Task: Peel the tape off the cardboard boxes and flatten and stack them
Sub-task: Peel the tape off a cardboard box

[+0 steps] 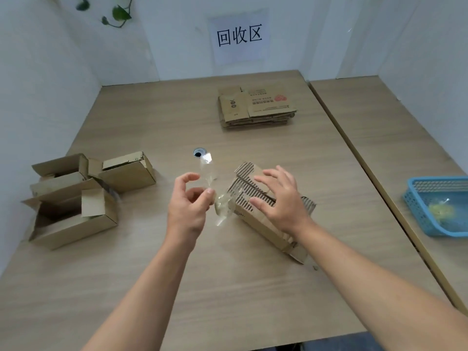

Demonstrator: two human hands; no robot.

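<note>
The right hand (276,198) lay spread flat on the box (255,224) at the middle of the table (152,274), probably to pin it against the pull, while the left hand (188,202) pinched the clear tape strip (208,173) that reached to the box's left end.

Recycling area: wall sign (239,36) reads "回收区".

clear tape (208,171) half-peeled off striped box (263,225) | flat stack (255,107) far | open boxes (76,198) left
</note>
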